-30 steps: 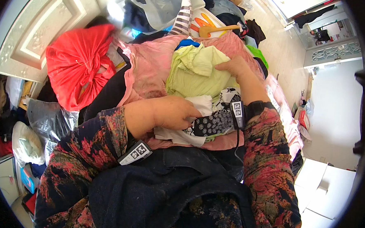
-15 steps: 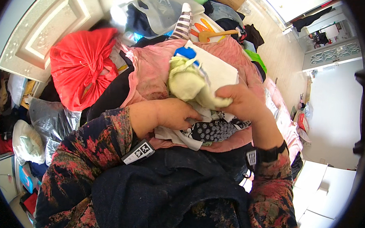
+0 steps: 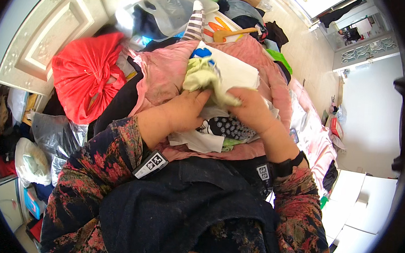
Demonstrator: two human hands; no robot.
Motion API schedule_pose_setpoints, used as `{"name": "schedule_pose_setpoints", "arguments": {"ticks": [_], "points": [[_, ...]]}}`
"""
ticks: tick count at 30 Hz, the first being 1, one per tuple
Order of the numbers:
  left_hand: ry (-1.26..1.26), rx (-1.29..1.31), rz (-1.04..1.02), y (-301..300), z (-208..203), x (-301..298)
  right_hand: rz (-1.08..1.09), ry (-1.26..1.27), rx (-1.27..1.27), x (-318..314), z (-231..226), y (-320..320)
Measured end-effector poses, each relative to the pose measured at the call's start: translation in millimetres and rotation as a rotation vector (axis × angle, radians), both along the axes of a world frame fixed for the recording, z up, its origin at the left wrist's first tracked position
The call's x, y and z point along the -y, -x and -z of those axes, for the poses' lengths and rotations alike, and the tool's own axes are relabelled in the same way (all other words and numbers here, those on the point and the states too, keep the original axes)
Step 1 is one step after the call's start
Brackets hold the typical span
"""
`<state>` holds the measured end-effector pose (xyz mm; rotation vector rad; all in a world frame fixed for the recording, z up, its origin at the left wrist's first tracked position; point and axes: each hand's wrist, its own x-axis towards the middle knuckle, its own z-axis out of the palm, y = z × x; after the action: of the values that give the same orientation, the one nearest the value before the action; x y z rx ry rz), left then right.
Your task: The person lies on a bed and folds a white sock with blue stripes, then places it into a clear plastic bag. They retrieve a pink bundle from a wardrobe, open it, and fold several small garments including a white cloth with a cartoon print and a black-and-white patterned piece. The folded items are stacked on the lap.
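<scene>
A crumpled pale yellow-green cloth point(image 3: 199, 75) lies bunched over the pile in front of me. My right hand point(image 3: 249, 108) is closed around its lower right end, slightly smeared by motion. Against its lower edge, my left hand point(image 3: 185, 109) has its fingers bent onto the fabric, with the fingertips partly hidden. A blue bit of fabric point(image 3: 201, 52) shows at the cloth's upper end. Behind it lies a flat white sheet point(image 3: 237, 69). Below my hands are a black-and-white patterned cloth point(image 3: 230, 127) and a white cloth point(image 3: 197, 141), all on a spread of pink fabric point(image 3: 161, 74).
To the left sits a knotted red cloth bundle point(image 3: 88, 77) beside a white panelled door point(image 3: 51, 31). Beyond the pink fabric are a striped sock-like piece point(image 3: 195, 23), a wooden-looking tool point(image 3: 232, 34) and a translucent plastic bag point(image 3: 176, 10). Dark cloth point(image 3: 175, 203) covers my lap.
My left hand has moved up from the patterned cloth to the pale green cloth. The right hand has shifted left and slightly down with the cloth's end. The view has shifted slightly.
</scene>
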<state>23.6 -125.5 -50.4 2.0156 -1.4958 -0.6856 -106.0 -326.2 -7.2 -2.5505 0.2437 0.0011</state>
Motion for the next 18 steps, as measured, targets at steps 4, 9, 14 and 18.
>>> {"name": "schedule_pose_setpoints", "arguments": {"ticks": [4, 9, 14, 18], "points": [[0.090, 0.082, -0.077, -1.0, 7.5, -1.5, 0.239, 0.396, 0.283, 44.6, -4.5, -29.8], [-0.102, -0.017, -0.048, -8.4, 1.5, 1.2, 0.201, 0.267, 0.329, 31.8, 1.8, -56.9], [-0.409, 0.137, 0.115, -11.8, -6.9, 3.3, 0.077, 0.058, -0.344, -36.2, 42.1, -83.5], [-0.412, 0.178, 0.060, -17.0, -10.1, -1.7, 0.110, 0.323, -0.364, -55.2, 61.5, -96.0]]}}
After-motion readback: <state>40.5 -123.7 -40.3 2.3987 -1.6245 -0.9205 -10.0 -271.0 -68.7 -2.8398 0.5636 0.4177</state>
